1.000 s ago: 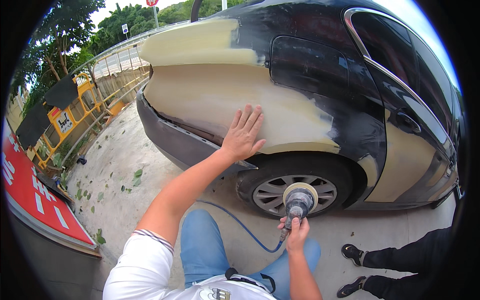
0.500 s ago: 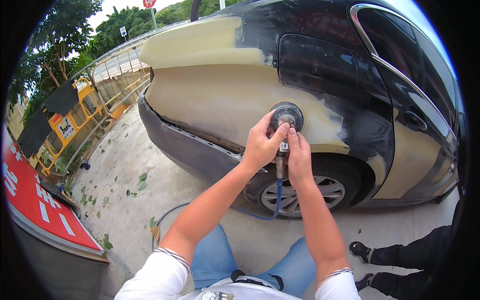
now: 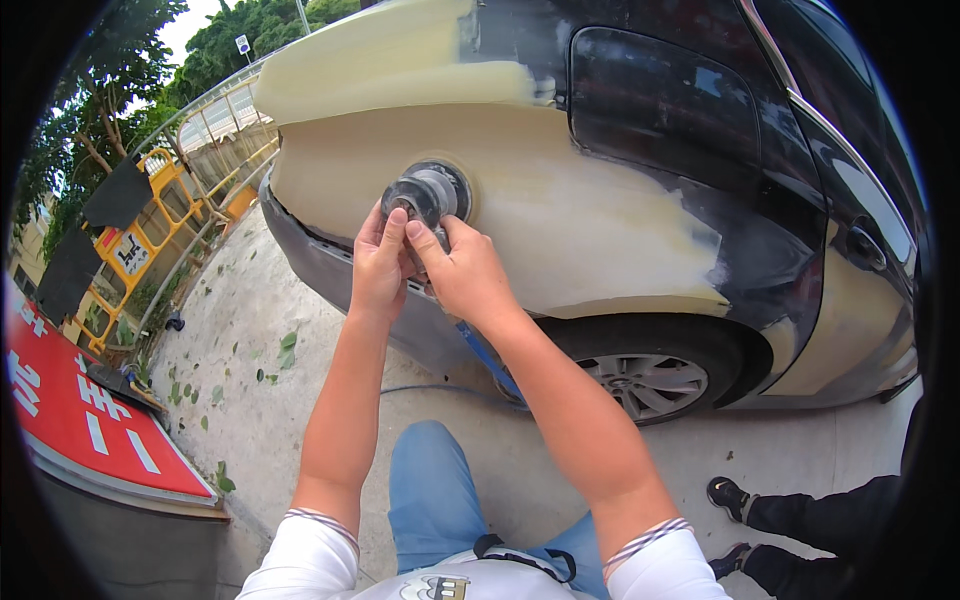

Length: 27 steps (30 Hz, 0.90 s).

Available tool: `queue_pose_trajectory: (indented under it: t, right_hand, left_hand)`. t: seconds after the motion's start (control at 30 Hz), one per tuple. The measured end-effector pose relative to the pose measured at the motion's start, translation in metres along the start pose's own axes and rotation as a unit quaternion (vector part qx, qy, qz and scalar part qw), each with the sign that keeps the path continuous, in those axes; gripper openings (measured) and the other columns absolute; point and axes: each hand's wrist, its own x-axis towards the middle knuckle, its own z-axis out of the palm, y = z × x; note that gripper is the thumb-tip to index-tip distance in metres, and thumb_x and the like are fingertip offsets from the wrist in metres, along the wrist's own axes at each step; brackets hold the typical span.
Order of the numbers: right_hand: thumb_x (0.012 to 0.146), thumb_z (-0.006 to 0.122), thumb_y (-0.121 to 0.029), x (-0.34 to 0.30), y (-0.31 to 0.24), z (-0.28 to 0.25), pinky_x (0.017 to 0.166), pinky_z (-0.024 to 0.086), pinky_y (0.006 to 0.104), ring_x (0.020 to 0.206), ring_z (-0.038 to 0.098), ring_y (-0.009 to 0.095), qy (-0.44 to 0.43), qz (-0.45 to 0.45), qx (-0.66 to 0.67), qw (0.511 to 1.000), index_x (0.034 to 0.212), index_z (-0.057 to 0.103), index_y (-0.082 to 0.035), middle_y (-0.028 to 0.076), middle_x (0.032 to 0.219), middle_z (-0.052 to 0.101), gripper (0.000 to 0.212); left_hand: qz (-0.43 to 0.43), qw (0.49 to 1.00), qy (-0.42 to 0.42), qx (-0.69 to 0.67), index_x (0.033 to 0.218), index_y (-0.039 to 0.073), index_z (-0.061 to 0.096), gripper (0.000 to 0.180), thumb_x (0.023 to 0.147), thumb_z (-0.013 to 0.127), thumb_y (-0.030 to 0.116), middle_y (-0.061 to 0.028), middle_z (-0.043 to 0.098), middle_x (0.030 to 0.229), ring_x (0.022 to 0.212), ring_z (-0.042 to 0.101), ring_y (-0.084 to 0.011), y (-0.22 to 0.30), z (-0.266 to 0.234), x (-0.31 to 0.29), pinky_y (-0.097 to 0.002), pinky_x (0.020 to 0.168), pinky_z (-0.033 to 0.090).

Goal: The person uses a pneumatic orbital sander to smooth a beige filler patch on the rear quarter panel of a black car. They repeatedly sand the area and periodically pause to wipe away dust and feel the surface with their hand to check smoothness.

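Both of my hands grip a round air sander point(image 3: 425, 197), whose pad rests against the tan filler on the car's rear side panel point(image 3: 520, 230). My left hand point(image 3: 380, 262) is wrapped round its left side, thumb up on the body. From the right, my right hand point(image 3: 463, 268) closes on it, thumb beside the other thumb. A blue air hose point(image 3: 490, 362) runs down from the tool behind my right forearm. The tool's handle is mostly hidden by my hands. Paler sanded patches show to the right of the pad.
Below the panel are the dark bumper point(image 3: 325, 262) and the rear wheel point(image 3: 650, 385). A red sign board point(image 3: 90, 410) lies at the left, near a yellow barrier point(image 3: 150, 225). At the lower right, another person's dark-trousered legs point(image 3: 810, 515) reach toward the car.
My hands have slid the sander left across the panel, from above the wheel toward the bumper end. The hose has swung along with it, and the view has shifted slightly.
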Motion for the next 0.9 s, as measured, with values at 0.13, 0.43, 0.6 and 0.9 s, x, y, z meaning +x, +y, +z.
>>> queue_pose_trajectory:
  t: [0.13, 0.43, 0.6, 0.9]
  right_hand:
    - [0.114, 0.06, -0.05, -0.058, 0.012, -0.074, 0.067, 0.059, 0.0328, 0.078, 0.071, 0.013, 0.014, 0.019, 0.177, 0.984, 0.113, 0.068, 0.002, 0.01, 0.088, 0.074, 0.053]
    - [0.108, 0.067, -0.053, -0.02, 0.019, -0.006, 0.069, 0.06, 0.0413, 0.072, 0.076, 0.027, 0.003, -0.036, 0.136, 0.99, 0.105, 0.068, 0.003, 0.016, 0.076, 0.074, 0.056]
    - [0.106, 0.062, -0.059, 0.019, 0.005, 0.035, 0.072, 0.058, 0.0541, 0.077, 0.074, 0.047, -0.053, -0.036, -0.061, 0.996, 0.101, 0.067, 0.004, 0.026, 0.076, 0.072, 0.063]
    - [0.116, 0.053, -0.053, -0.103, 0.026, -0.127, 0.069, 0.063, 0.0291, 0.078, 0.073, 0.013, 0.112, -0.002, 0.206, 0.972, 0.126, 0.066, -0.001, 0.006, 0.093, 0.074, 0.054]
  left_hand:
    - [0.024, 0.996, -0.078, 0.024, 0.156, 0.001, 0.055, 0.06, 0.107, 0.077, 0.027, -0.0011, 0.074, 0.1, 0.068, 0.061, -0.0031, -0.029, 0.083, -0.031, -0.0214, 0.052, 0.049]
    - [0.05, 0.998, -0.023, -0.022, 0.149, 0.003, 0.06, 0.05, 0.109, 0.074, 0.03, -0.0025, 0.074, 0.101, 0.08, 0.07, -0.0065, -0.024, 0.01, -0.008, -0.0203, 0.061, 0.057]
    - [0.025, 0.995, 0.086, -0.051, 0.119, 0.011, 0.066, 0.026, 0.111, 0.069, 0.036, 0.0031, 0.069, 0.097, 0.077, 0.065, -0.0044, -0.01, -0.039, 0.008, -0.0201, 0.061, 0.055]
    - [0.014, 0.976, -0.206, 0.065, 0.152, -0.003, 0.06, 0.061, 0.101, 0.082, 0.022, 0.001, 0.071, 0.088, 0.057, 0.055, -0.0014, -0.046, 0.143, -0.041, -0.0221, 0.046, 0.041]
